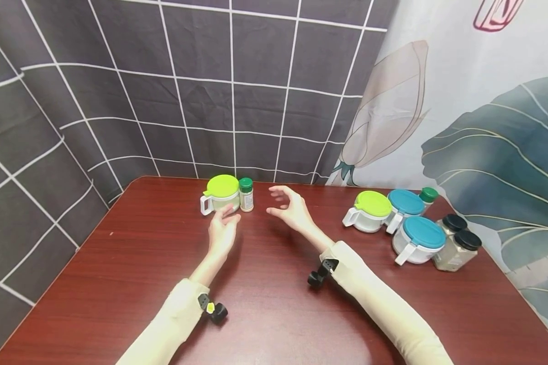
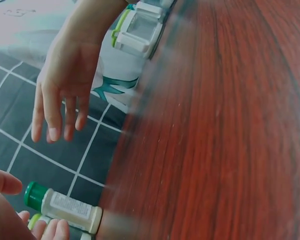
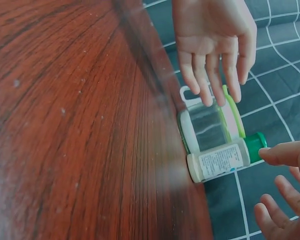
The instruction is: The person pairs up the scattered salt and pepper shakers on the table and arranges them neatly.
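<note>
At the table's back edge a clear seasoning jar with a lime-green lid and white handle point(image 1: 222, 186) stands beside a small shaker bottle with a green cap point(image 1: 246, 194). My left hand point(image 1: 223, 232) is just in front of the jar, its fingers loosely extended and holding nothing. To the right of the shaker, my right hand point(image 1: 293, 209) is raised with fingers spread and slightly bent, nothing between them. In the right wrist view the shaker's printed label point(image 3: 222, 161) shows, and the right thumb overlaps its green cap.
On the right of the red-brown table point(image 1: 265, 304) stand another lime-lidded jar point(image 1: 370, 210), two blue-lidded jars point(image 1: 418, 239), a second green-capped shaker point(image 1: 428, 195) and two black-capped bottles point(image 1: 457, 250). A dark grid-patterned curtain point(image 1: 201, 101) hangs behind the table.
</note>
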A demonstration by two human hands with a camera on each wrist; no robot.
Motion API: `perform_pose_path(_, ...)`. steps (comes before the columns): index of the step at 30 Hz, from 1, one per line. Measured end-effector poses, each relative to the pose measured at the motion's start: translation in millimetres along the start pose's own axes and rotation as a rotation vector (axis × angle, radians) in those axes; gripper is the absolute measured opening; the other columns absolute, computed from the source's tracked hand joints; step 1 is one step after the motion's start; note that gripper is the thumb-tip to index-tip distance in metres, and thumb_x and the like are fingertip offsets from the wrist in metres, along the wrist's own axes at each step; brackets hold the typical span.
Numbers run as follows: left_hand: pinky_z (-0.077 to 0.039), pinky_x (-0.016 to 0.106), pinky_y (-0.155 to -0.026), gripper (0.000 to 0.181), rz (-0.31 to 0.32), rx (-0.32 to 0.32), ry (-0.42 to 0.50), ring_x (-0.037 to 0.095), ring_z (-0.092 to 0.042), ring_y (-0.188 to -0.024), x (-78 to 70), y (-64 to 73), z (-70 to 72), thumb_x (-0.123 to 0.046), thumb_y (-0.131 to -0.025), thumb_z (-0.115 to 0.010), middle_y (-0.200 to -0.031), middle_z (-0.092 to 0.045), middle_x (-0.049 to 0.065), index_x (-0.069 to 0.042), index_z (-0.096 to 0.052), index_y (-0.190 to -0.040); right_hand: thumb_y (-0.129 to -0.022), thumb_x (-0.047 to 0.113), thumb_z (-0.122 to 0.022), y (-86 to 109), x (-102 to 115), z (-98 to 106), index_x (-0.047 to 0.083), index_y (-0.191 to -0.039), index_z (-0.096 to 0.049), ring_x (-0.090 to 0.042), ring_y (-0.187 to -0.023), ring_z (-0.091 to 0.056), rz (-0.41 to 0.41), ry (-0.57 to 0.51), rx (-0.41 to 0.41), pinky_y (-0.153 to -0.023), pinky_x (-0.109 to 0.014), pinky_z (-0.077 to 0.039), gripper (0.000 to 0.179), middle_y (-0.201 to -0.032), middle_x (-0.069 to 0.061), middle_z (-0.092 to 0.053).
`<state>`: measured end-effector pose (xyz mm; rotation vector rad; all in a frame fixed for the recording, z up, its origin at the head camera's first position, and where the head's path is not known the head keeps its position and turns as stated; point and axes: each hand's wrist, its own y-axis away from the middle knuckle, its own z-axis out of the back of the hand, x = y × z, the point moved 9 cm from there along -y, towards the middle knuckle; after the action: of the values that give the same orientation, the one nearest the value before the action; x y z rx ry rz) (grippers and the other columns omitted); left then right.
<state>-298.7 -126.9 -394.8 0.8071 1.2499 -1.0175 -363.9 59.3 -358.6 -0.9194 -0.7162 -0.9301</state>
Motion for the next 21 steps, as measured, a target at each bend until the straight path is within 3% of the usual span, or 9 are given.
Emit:
perform_pose_path(11,-0.045,0.046,-0.100,0.043,0.006,0.087,0.012,0.036,-0.060,-0.116,-0.7,5.9,-23.6,-0.008,-0.089,-0.058,-0.130,-0.060,0.021,0.001,-0.054,-0.131,-0.076,0.001,-0.076,8.8,-1.0,14.2,0.003,-0.123,-0.059,-0.039,-0.109,-0.061,0.008,0.015,0.000,-0.087,-0.050,-0.052,0.050,-0.118,-0.018,-0.065)
perform_pose_path(21,-0.047,0.046,-0.098,0.040,-0.013,0.129,0.028,0.034,-0.062,-0.113,-1.0,12.7,-43.8,-0.008,-0.089,-0.059,-0.127,-0.061,0.022,-0.001,-0.056,-0.128,-0.075,0.002,-0.077,17.9,-3.8,28.4,0.007,-0.122,-0.060,-0.035,-0.107,-0.062,0.011,0.044,-0.018,-0.088,-0.051,-0.052,0.050,-0.116,-0.017,-0.066)
